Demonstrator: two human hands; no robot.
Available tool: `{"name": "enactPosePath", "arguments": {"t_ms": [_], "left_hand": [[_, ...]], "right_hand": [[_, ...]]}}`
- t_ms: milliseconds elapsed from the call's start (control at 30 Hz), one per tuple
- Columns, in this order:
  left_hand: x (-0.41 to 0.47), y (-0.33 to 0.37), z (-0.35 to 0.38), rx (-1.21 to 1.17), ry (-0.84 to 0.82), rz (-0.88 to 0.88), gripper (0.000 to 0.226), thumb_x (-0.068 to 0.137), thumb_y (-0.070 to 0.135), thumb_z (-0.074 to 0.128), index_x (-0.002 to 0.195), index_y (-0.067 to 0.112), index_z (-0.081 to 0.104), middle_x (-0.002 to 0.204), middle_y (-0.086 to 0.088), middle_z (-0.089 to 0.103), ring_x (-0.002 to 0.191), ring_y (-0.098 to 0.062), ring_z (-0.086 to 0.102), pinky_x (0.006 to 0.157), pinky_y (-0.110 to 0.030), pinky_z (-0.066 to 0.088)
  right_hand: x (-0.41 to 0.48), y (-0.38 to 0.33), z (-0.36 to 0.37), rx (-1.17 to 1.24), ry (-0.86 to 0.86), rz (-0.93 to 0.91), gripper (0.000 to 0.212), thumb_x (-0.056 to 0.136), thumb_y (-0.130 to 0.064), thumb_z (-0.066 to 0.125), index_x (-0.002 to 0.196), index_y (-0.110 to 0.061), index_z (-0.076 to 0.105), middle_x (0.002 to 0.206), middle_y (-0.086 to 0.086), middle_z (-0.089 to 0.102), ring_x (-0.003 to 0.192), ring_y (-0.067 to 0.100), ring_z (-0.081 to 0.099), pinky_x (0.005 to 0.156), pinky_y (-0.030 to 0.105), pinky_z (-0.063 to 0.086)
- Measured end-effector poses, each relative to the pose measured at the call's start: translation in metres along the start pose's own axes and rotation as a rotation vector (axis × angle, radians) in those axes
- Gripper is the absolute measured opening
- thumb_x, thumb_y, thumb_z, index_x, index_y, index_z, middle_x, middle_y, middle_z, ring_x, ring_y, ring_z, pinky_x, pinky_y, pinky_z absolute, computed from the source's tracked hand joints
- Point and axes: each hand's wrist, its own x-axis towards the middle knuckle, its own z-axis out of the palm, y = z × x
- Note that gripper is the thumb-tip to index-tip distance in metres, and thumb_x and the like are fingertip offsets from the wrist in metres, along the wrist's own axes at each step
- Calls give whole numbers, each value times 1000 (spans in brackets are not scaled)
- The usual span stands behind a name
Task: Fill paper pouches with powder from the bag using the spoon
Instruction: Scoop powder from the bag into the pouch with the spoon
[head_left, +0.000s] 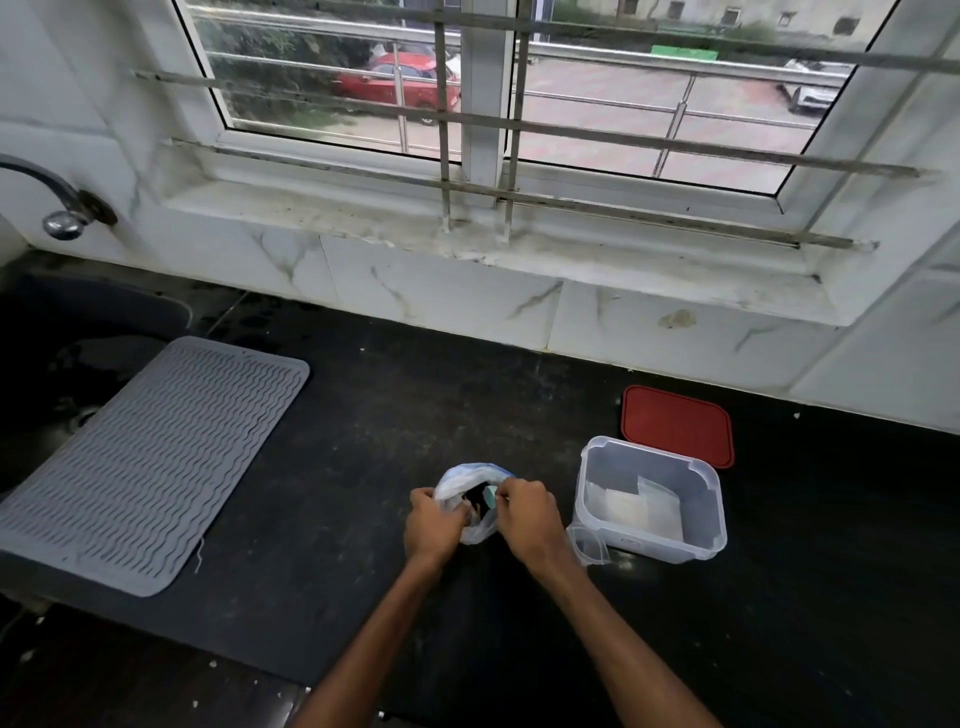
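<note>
Gripping: left hand and right hand each pinch the rim of the white translucent plastic bag.
Bag: just left of the clear rectangular plastic box.
Red flat lid: behind that box.

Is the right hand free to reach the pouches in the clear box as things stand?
Probably yes: the box stands open beside the right hand, but that hand grips the bag.

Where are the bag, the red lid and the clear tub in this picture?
bag (462, 478): head view, on its white upper edge between the hands.
red lid (675, 423): head view, middle of its top face.
tub (660, 545): head view, on its front wall.
</note>
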Motion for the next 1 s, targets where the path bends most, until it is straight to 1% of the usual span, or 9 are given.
{"name": "enactPosePath", "arguments": {"t_ms": [133, 233, 367, 500, 600, 667, 767, 900, 1000], "left_hand": [[8, 2, 3, -248, 24, -1, 32, 82, 4, 65, 111, 12, 54, 108, -10, 66, 93, -23, 64, 81, -38, 55], [13, 2, 5, -371, -60, 23, 32, 83, -3, 65, 112, 7, 56, 106, -13, 67, 88, -21, 65, 71, -30, 55], [17, 0, 2, -436, -204, 47, 26, 86, -9, 61, 107, 6, 58, 99, -16, 68, 80, -19, 65, 63, -23, 55], [24, -5, -2, -419, -321, 60, 23, 89, -6, 59, 111, 2, 61, 107, -25, 69, 91, -28, 65, 87, -45, 54], [24, -5, -3, -376, -357, 131, 34, 86, -2, 69, 118, -2, 57, 109, -23, 69, 91, -24, 66, 80, -36, 57], [25, -4, -4, -345, -324, 198, 41, 81, -6, 72, 117, 2, 55, 106, -18, 68, 88, -20, 67, 71, -25, 58], [26, -6, -4, -308, -242, 240, 43, 81, -13, 68, 116, 7, 53, 105, -15, 65, 87, -17, 65, 67, -21, 56], [22, -7, -4, -219, -201, 252, 42, 82, -10, 67, 114, 12, 53, 106, -10, 65, 87, -13, 64, 70, -20, 53], [23, -6, -7, -170, -134, 260, 44, 80, -7, 65, 113, 19, 52, 107, -6, 65, 92, -14, 64, 77, -27, 53]], "right_hand": [[5, 4, 4, 72, -44, 113, 20, 91, -17, 56, 89, -11, 75, 86, 6, 75, 82, 23, 72, 79, 35, 58], [7, 10, 12, 413, -56, 281, 21, 89, -10, 58, 75, -8, 73, 66, 7, 73, 59, 18, 72, 70, 39, 62], [4, 8, 8, 802, -64, 509, 17, 94, 1, 56, 81, 0, 69, 73, 20, 71, 56, 20, 68, 58, 29, 61], [1, 5, 16, 590, -13, 428, 22, 92, -11, 60, 74, -14, 72, 62, 4, 72, 56, 13, 71, 67, 34, 63], [-2, -2, 16, 585, -15, 404, 19, 92, -10, 60, 78, -14, 72, 63, 3, 72, 55, 11, 71, 64, 32, 63], [-2, -1, 11, 708, -52, 449, 14, 93, -4, 59, 88, -4, 72, 67, 9, 73, 56, 14, 71, 62, 29, 62], [-4, 0, 8, 857, -108, 527, 13, 95, 0, 56, 90, 0, 69, 70, 13, 71, 58, 16, 69, 60, 26, 60], [-6, -4, 4, 1068, -141, 621, 13, 96, 3, 54, 92, 5, 66, 72, 15, 68, 60, 18, 67, 55, 22, 58], [-7, -7, -2, 1155, -144, 637, 12, 94, 4, 56, 96, 9, 67, 75, 17, 69, 64, 18, 68, 57, 23, 59]]}}
